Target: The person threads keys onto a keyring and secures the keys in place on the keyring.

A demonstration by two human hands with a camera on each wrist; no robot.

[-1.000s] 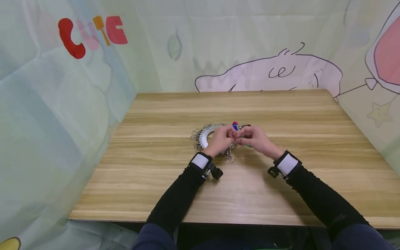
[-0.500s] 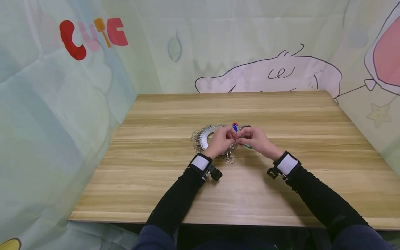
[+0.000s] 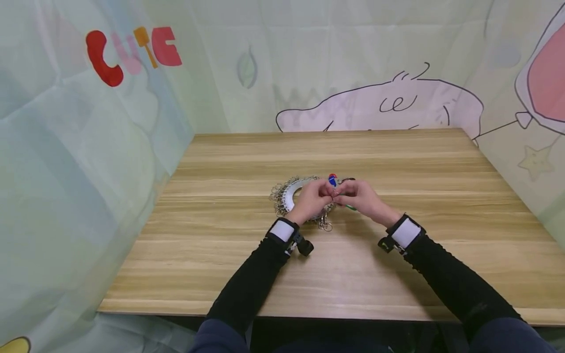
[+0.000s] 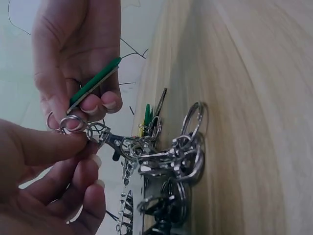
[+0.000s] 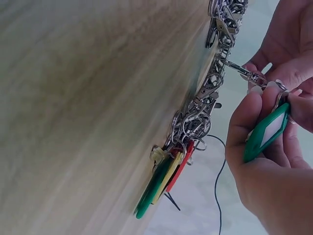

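Note:
In the head view, my left hand [image 3: 311,197] and right hand [image 3: 363,198] meet at the right side of a white ring-shaped holder [image 3: 288,194] hung with metal clasps. My left thumb and finger pinch a metal split ring [image 4: 73,117] joined to a swivel snap clasp [image 5: 244,72]; that clasp leads back to the holder's row of clasps. A green key tag [image 5: 254,145] with a pale label lies in my right hand, its small ring pinched by thumb and finger against the split ring. Fingertips partly hide where the two rings meet.
Green [image 5: 155,186], yellow [image 5: 167,180] and red [image 5: 180,169] key tags hang from other clasps on the holder. Several loose-hanging split rings [image 4: 193,120] stick out over the wooden table [image 3: 212,255]. A printed cloth backdrop [image 3: 247,29] stands behind the table.
Both hands stay nearly in place over the holder, with only slight finger movement at the rings. The head view has tilted very slightly.

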